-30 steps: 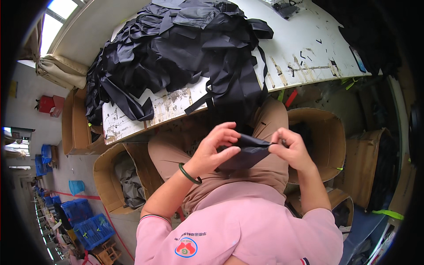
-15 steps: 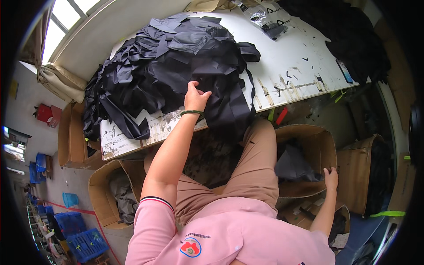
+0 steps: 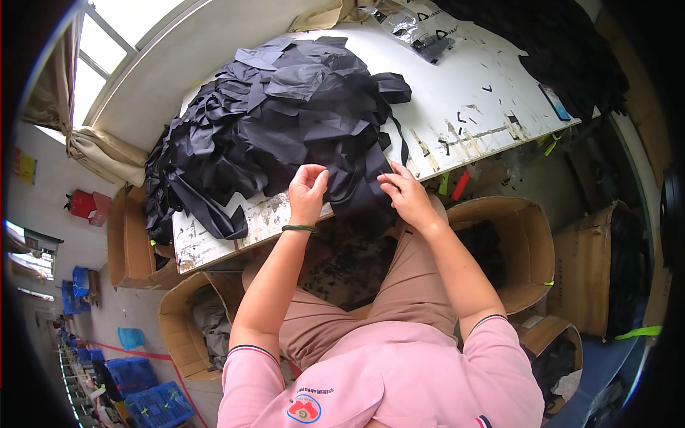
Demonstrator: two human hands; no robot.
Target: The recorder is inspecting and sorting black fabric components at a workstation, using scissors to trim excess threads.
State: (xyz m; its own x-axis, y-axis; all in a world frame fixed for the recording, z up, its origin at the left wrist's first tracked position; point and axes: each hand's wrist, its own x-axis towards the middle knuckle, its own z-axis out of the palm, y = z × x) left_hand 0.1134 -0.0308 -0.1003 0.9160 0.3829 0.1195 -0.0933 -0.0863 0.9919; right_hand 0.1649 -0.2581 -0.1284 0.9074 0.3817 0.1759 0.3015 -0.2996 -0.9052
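A large heap of black fabric pieces (image 3: 285, 107) covers the left half of the white table (image 3: 471, 78), some hanging over its front edge. At this hanging edge my left hand (image 3: 307, 196) is closed in a pinch, its fingertips against a black fabric piece (image 3: 364, 192). To its right, my right hand (image 3: 412, 200) is over the front of the same piece, with fingers bent and apart. I cannot make out anything firmly held in it.
Cardboard boxes stand below the table: one on the right (image 3: 524, 250) with black pieces inside, another on the left (image 3: 175, 314) holding grey cloth. A phone (image 3: 555, 103), a clear plastic bag (image 3: 421, 36) and more black fabric (image 3: 564, 50) lie on the table.
My right hand has moved from beside the right box up to the fabric at the table edge. My left hand has drawn back toward me, and its fingers have closed.
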